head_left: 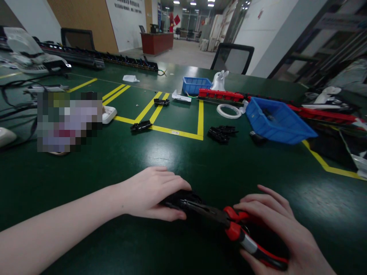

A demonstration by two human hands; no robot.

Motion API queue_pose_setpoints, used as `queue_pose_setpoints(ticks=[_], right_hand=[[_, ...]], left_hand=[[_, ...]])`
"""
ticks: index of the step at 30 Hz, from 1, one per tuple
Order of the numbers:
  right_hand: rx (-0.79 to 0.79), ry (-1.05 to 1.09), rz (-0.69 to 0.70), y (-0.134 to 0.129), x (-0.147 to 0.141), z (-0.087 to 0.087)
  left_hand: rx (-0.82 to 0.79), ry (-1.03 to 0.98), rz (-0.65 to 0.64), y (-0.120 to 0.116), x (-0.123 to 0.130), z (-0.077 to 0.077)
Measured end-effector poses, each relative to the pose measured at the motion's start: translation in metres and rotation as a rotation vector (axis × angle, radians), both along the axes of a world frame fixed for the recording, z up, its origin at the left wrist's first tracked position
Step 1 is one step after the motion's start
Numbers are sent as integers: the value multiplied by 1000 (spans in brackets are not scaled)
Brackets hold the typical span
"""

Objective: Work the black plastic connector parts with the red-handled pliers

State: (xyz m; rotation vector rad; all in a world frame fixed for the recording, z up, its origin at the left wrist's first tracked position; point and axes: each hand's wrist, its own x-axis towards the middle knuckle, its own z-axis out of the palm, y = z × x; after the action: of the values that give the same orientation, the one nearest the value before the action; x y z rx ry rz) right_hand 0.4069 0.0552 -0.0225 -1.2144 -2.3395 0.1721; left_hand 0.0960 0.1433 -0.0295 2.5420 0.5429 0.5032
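Looking on remotely, I have the right hand [282, 221] at lower right, curled around the spread red-and-black handles of long-nose pliers [222, 215]. Their long axis slants up and left, the nose overlapping a black plastic part [177, 199] held in the left hand [156, 193], the nearer one to it; whether the jaws grip it, I cannot tell. Beyond, on the green surface [100, 175], lie loose black pieces [220, 133], then a white tape roll [229, 111] near a blue bin [282, 120].

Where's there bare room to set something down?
Bare tabletop lies between left hand and yellow tape, and between right hand and nearer blue bin. Crowded: between the hands, with long-nose pliers; around that bin, with black parts and tape roll.
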Motion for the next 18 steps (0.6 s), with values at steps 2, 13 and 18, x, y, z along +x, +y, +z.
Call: queue_pose_setpoints(ticks=[2,13,18], right_hand=[[-2,9,-16,-1,-1,0],[52,-10,-26,-1,-2,1],[129,-119,56,4,3,2]], left_hand=[[-2,2,-3,0,0,0],[45,47,-12,0,1,1],[91,64,-31,1,2,2]])
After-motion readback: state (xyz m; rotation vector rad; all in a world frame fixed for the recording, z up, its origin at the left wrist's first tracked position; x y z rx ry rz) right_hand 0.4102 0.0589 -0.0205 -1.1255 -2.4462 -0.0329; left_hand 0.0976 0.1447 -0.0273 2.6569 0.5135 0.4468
